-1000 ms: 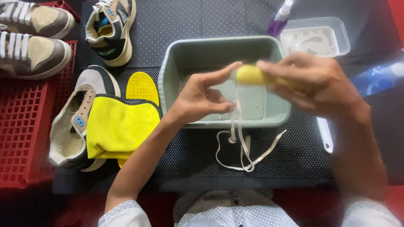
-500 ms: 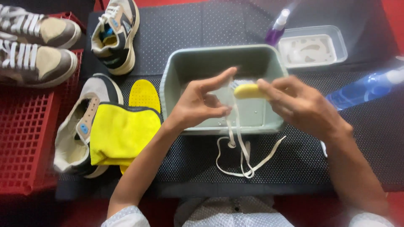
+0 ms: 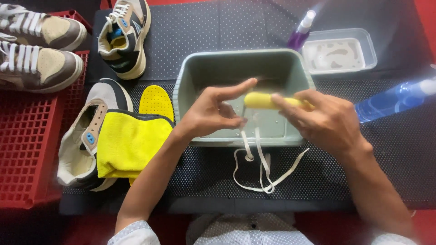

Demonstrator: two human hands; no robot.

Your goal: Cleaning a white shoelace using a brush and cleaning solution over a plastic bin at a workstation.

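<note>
Over the grey tub [image 3: 190,81] we pinch a white lace [image 3: 247,149] between thumb and fingers of our left hand [image 3: 213,111]; the lace trails over the tub's near rim onto the dark mat [image 3: 363,159]. Our right hand [image 3: 327,122] grips a yellow brush [image 3: 263,100] just right of the pinch. A yellow cloth [image 3: 129,143] lies on a shoe [image 3: 79,136] to the left, and a blue spray bottle [image 3: 390,97] lies to the right.

A yellow brush handle [image 3: 263,100] lies level, pointing left to right, above the grey-green tub [image 3: 187,84] at the scene's middle. A white shoelace [image 3: 260,156] hangs over the tub's near rim, its ends looped loosely on the dark dotted mat [image 3: 363,154] just in front.
</note>
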